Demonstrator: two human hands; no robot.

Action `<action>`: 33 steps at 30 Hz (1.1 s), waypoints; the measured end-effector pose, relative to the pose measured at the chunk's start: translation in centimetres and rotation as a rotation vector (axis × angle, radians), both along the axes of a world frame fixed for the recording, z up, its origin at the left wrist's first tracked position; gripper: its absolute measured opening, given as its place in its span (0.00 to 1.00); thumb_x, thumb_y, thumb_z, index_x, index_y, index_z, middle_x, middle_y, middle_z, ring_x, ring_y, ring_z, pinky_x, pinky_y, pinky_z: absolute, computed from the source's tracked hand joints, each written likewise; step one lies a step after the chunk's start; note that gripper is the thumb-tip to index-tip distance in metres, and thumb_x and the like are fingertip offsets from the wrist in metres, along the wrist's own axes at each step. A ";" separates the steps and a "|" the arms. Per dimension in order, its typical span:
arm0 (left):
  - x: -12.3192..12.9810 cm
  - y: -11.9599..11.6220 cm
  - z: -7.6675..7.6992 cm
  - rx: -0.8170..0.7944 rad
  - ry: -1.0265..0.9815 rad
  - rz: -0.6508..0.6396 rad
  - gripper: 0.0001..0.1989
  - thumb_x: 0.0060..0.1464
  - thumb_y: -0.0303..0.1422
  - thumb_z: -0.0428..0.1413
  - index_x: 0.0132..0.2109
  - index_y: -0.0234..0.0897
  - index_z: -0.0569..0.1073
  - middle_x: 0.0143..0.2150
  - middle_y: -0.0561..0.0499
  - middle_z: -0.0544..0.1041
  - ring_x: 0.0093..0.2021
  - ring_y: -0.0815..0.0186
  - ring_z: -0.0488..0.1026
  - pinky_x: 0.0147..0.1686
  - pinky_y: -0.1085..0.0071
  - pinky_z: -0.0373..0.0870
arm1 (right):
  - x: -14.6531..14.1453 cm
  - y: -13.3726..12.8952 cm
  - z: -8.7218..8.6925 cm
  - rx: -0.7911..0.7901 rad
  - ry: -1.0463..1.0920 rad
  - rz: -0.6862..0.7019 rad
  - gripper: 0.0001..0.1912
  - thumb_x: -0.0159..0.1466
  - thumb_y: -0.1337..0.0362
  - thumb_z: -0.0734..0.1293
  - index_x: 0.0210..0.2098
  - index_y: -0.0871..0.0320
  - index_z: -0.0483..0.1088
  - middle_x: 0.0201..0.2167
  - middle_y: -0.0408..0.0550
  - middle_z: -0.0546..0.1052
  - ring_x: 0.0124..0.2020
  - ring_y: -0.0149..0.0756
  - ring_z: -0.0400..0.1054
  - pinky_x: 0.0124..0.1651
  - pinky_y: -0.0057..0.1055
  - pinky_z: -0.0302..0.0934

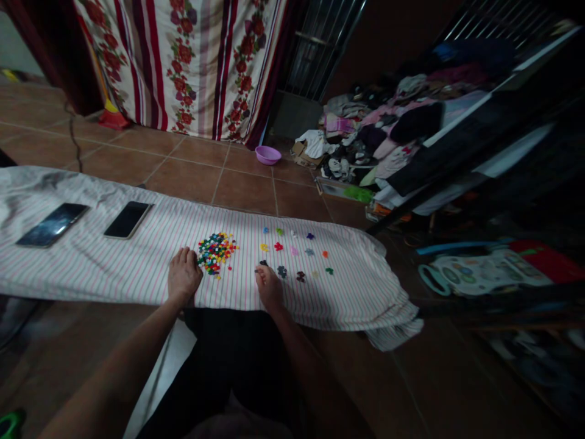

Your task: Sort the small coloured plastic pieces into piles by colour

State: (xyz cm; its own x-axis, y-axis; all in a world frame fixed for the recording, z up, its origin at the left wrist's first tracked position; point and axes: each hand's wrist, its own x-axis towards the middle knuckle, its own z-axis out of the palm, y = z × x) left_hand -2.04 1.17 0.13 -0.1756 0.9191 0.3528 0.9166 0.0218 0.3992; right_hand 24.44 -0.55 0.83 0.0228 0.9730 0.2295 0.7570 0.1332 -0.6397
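Observation:
A heap of small, many-coloured bead-like pieces [214, 251] lies on the striped cloth [237, 289]. My left hand [184, 273] rests palm down against the heap's left side, its fingers lying on the cloth. To the right, my right hand [269, 285] is closed in a pinch beside a small black cluster [262, 263]; whatever is between its fingertips is too small to make out. Small single-colour clusters sit in rows around it, among them yellow [264, 247], red [278, 247], pink [295, 250], dark grey [282, 272] and brown [300, 277] ones.
Two phones, one [52, 225] at the far left and another [128, 219] nearer, lie on the cloth. Beyond the table are a purple basin [268, 155] on the tiled floor, a floral curtain [183, 67] and a heap of clothes [384, 122]. A dark frame stands at the right.

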 end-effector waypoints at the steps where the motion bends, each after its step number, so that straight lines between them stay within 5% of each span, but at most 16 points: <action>1: 0.0 0.0 0.0 -0.001 0.006 0.000 0.17 0.55 0.27 0.47 0.50 0.34 0.71 0.59 0.37 0.71 0.64 0.49 0.62 0.61 0.50 0.59 | 0.4 -0.2 -0.1 0.008 0.010 -0.024 0.13 0.62 0.68 0.59 0.42 0.56 0.73 0.39 0.50 0.78 0.41 0.38 0.73 0.46 0.33 0.66; 22: 0.0 -0.2 0.7 0.002 0.046 -0.033 0.16 0.55 0.27 0.47 0.49 0.33 0.71 0.57 0.34 0.71 0.62 0.48 0.64 0.59 0.51 0.61 | 6.3 -0.7 -0.7 0.144 0.050 -0.389 0.13 0.63 0.61 0.59 0.41 0.58 0.72 0.37 0.53 0.78 0.37 0.41 0.71 0.42 0.36 0.64; 33: 0.0 -0.2 0.8 -0.009 0.070 -0.036 0.15 0.56 0.27 0.45 0.47 0.32 0.71 0.56 0.33 0.71 0.61 0.48 0.64 0.58 0.51 0.62 | 5.9 0.0 -0.5 0.124 -0.005 -0.327 0.14 0.64 0.64 0.57 0.38 0.58 0.74 0.38 0.54 0.78 0.42 0.42 0.69 0.49 0.37 0.62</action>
